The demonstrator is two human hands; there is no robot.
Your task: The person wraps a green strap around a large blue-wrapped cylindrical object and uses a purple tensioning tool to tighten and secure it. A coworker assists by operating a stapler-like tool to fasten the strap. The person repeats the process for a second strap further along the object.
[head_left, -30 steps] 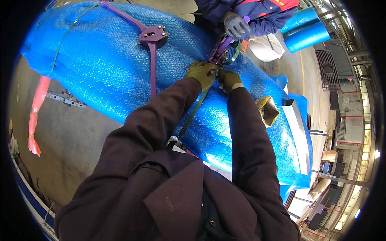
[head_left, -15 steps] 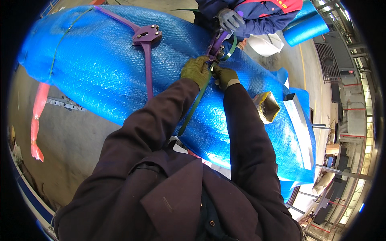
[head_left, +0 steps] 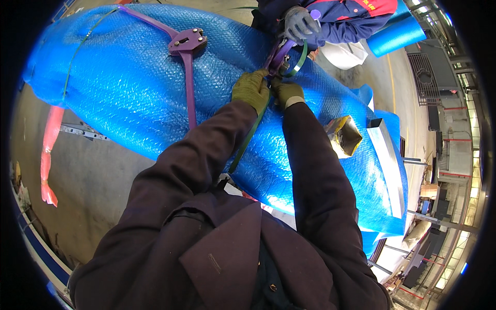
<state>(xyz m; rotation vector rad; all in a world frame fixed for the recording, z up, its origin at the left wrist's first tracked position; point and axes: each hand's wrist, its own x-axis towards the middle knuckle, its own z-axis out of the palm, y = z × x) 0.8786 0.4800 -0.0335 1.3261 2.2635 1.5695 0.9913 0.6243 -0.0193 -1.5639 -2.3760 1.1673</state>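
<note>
Your left hand [head_left: 250, 89], in a yellow-green glove, has its fingers curled beside a purple tool [head_left: 282, 53]. Your right hand [head_left: 287, 92], gloved alike, bends in close by it; the fingertips of both are hidden, so you cannot tell whether either grips anything. Between your hands passes a narrow green strap [head_left: 250, 135], flat and slightly shiny, running down toward you over bulky blue bubble wrap [head_left: 129, 93]. Just beyond your right hand, a length of green curves in a glossy arc beside the tool. Above your hands, a co-worker's grey-gloved hand [head_left: 300, 25] is at its handle. Left of your left hand lies a second purple tool [head_left: 187, 42], long-handled.
</note>
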